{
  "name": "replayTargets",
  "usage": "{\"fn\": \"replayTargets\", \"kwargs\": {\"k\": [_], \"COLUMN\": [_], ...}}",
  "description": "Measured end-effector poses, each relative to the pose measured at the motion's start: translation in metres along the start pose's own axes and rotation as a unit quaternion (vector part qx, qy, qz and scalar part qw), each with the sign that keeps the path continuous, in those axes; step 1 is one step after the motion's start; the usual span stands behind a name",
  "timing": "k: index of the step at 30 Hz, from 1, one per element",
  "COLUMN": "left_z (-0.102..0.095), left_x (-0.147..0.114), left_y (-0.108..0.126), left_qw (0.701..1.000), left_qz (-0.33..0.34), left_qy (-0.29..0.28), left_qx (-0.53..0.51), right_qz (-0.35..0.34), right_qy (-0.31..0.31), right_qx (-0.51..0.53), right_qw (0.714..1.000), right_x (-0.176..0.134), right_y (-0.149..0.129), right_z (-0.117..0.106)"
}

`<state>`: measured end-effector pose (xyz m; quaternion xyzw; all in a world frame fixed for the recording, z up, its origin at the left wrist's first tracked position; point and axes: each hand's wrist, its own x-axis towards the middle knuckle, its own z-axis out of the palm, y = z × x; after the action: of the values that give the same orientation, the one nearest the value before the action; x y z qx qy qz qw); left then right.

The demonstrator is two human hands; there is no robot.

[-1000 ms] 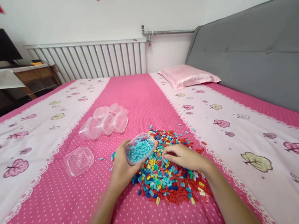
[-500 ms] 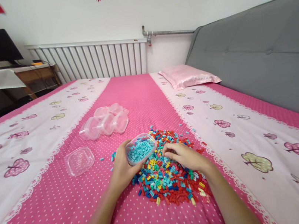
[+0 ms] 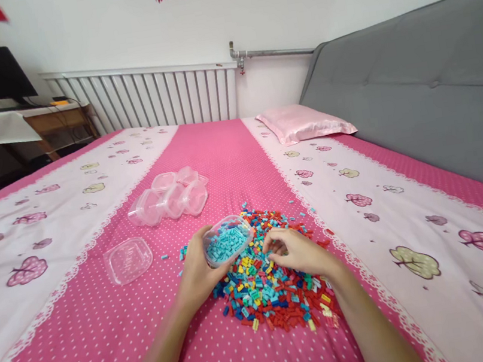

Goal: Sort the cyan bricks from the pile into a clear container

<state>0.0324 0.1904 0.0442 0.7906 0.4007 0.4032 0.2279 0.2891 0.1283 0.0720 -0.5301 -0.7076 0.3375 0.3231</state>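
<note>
A clear plastic tub (image 3: 229, 241) filled with turquoise toy bricks is tilted toward me at the left edge of a brick pile. My left hand (image 3: 201, 270) grips it from the left, thumb along the near side. Mixed toy bricks (image 3: 262, 293) in red, blue, yellow, turquoise and green lie in a loose heap. Above the right part of this heap hovers my right hand (image 3: 295, 250), its fingers bent and a small gap showing between thumb and fingertips. I see no brick between them. A clear lid (image 3: 129, 261) rests on the bedspread left of the tub.
Several clear plastic containers (image 3: 169, 198) lie grouped beyond the lid. A few stray bricks are scattered around the heap. The pink dotted bedspread (image 3: 218, 148) carries a pink pillow (image 3: 305, 122) near the grey headboard (image 3: 423, 57). A white radiator (image 3: 147, 95) stands behind the bed.
My right hand's thumb and fingers have parted slightly from a pinch, with the hand nearly in the same spot. My left hand and the tub have stayed still.
</note>
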Motion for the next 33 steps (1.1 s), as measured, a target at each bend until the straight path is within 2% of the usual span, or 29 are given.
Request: {"fn": "replayTargets", "kwargs": {"k": [6,11,21,27,33], "left_z": [-0.0003,0.0006,-0.0007,-0.0004,-0.0007], "left_x": [-0.0005,-0.0007,-0.0006,-0.0007,-0.0006], "left_y": [0.0007,-0.0005,0.002,0.0001,-0.0004], "left_qw": [1.0,1.0,1.0,1.0,1.0], "left_qz": [-0.001,0.0,0.001,0.002,0.008], "left_qy": [0.001,0.002,0.004,0.005,0.0], "left_qx": [0.005,0.002,0.003,0.005,0.002], "right_qz": [0.008,0.007,0.05,0.043,0.041], "right_qy": [0.002,0.007,0.017,0.02,0.041], "right_qx": [-0.069,-0.08,-0.11,-0.092,-0.014], "right_qw": [0.998,0.997,0.992,0.995,0.998], "right_x": [0.0009,0.0007,0.0016,0.0014,0.0006], "right_y": [-0.0014,-0.0025,-0.0008,-0.0039,-0.0031], "right_z": [0.0019,0.0017,0.0084,0.0071,0.0]}}
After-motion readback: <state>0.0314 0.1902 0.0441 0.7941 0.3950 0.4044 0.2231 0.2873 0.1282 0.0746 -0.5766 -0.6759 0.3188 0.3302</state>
